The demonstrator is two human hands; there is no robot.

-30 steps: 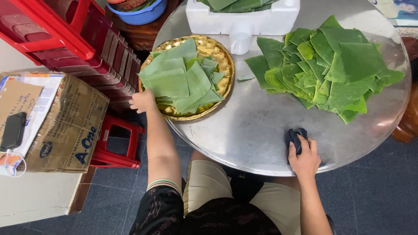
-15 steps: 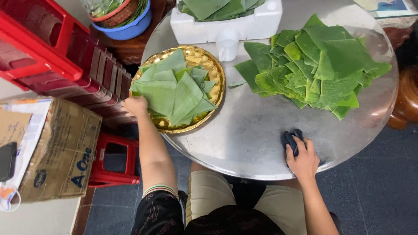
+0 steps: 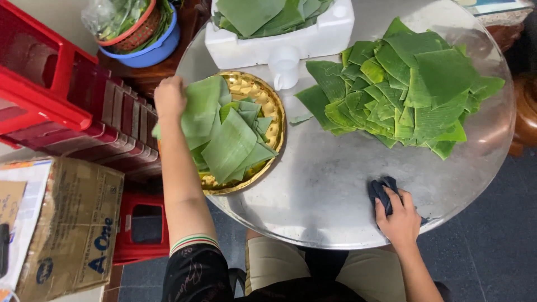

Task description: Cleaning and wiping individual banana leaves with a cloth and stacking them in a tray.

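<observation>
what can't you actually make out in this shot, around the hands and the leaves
Head view only:
- Dark cloth: mostly under the right hand, so its shape is unclear.
- Left hand: fingers curl out of sight, grip on the top leaf unclear.
- Gold tray: largely covered by leaves.
- White foam box: cut off by the top edge.

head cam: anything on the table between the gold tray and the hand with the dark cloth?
Nothing. In the head view, bare metal tabletop runs from the gold tray to the right hand on the dark cloth.
</observation>
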